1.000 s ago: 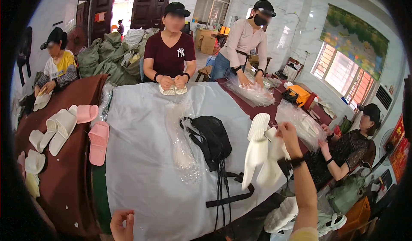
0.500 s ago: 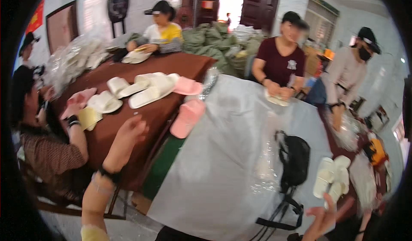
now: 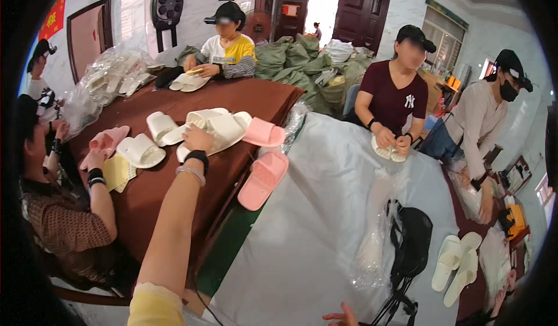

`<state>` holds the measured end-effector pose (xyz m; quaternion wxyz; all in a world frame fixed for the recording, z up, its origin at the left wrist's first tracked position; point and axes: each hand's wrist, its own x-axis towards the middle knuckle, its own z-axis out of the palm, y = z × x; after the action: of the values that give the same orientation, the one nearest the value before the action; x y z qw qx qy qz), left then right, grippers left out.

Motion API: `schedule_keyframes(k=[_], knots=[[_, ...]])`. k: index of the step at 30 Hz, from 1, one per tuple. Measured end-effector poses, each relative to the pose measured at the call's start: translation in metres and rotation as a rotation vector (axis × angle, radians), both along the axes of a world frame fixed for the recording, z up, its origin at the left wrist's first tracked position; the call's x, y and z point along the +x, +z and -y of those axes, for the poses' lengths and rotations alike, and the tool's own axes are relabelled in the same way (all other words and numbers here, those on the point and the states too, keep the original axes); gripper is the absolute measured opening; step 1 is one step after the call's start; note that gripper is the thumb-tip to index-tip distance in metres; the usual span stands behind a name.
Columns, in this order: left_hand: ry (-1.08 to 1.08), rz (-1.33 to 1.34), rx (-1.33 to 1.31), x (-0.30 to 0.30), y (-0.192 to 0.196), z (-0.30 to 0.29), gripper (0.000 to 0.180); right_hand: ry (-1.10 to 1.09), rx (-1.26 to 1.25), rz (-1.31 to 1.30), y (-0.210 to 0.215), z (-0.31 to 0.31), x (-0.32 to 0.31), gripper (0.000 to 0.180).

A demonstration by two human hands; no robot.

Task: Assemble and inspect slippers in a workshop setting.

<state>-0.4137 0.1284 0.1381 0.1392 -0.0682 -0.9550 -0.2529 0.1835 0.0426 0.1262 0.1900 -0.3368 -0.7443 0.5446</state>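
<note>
White tiled walls (image 3: 131, 12), dark wooden double doors (image 3: 360, 6) open to daylight, windows (image 3: 444, 38) at right.

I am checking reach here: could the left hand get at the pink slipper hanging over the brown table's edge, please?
Probably yes. The left hand rests on a white slipper on the brown table, and the pink slipper lies close by to its right with nothing standing between them.

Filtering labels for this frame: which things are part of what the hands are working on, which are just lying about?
In hand:
left hand
white slippers
right hand, touching nothing

Lying about:
pink slippers
black bag
clear plastic bags
green sacks
</note>
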Motion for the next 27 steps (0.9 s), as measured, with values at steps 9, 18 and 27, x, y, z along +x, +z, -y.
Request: schedule_keyframes(k=[9, 18, 27], knots=[[-0.246, 0.010, 0.107, -0.104, -0.038, 0.000, 0.042, -0.023, -0.155, 0.320, -0.073, 0.011, 0.007, 0.043], [-0.209, -0.353, 0.365, -0.092, -0.036, -0.012, 0.015, -0.018, 0.055, 0.286, -0.069, 0.006, 0.011, 0.035], [-0.557, -0.544, 0.799, 0.065, 0.091, 0.047, 0.014, -0.026, 0.452, 0.132, -0.088, 0.017, 0.028, 0.019]])
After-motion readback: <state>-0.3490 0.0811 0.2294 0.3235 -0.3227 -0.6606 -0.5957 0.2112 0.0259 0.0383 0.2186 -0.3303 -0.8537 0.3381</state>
